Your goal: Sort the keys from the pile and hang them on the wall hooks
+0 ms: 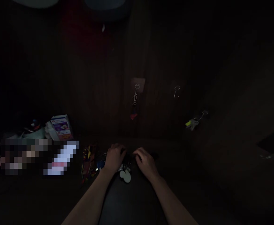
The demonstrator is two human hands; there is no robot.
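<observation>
The scene is very dark. My left hand [114, 158] is closed over a bunch of keys [128, 166] in the lower middle, its fingertips mostly hidden. A pale, rounded key tag [125, 176] lies just below that hand. My right hand [146, 162] is close by on the right, fingers curled with thumb and fingertips near each other; what they hold, if anything, is lost in the dark. Something blue [100, 164] and a colourful patterned strap or cloth [88, 162] lie to the left of my left hand.
On the dark back wall, one hook [137, 86] carries a clasp with a red piece [133, 115]; another bare hook [176, 91] is beside it. Keys with a yellow tag [193, 123] hang at right. Small boxes [62, 126] stand left, near blurred-out items.
</observation>
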